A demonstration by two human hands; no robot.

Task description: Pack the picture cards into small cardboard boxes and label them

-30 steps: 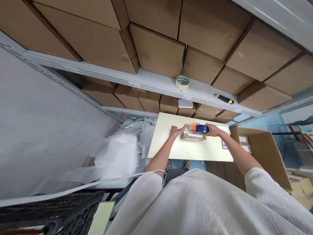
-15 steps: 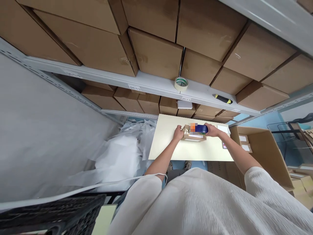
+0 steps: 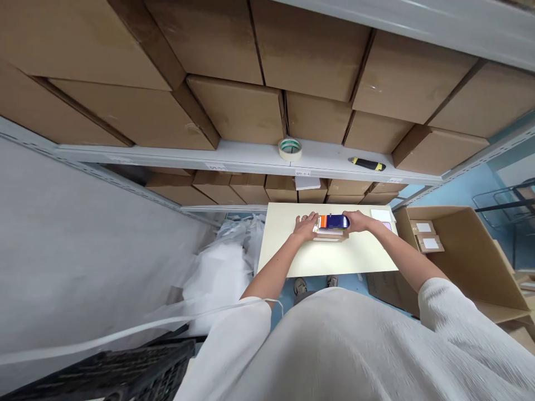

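Observation:
A small cardboard box (image 3: 330, 239) lies on the pale yellow tabletop (image 3: 288, 262), with a white paper or label on its upper face. My right hand (image 3: 355, 221) is closed around a dark blue tape dispenser (image 3: 337, 221) with an orange front part, held over the top of the box. At the box's left end, my left hand (image 3: 306, 226) grips the corner, its fingers reaching over the top beside the dispenser's front. Shiny tape shows near those fingers. Part of the box is hidden under the dispenser and hand.
A shelf ahead carries large cartons (image 3: 242, 111), a tape roll (image 3: 290, 149) and a yellow-black utility knife (image 3: 368, 164). An open carton (image 3: 472, 250) with small boxes inside stands right. White plastic packing material (image 3: 217, 267) is heaped left; a black crate (image 3: 142, 367) sits lower left.
My left hand has shifted from the box's left side onto its top corner, closer to the dispenser. The dispenser stays over the box in my right hand. The head view has also shifted.

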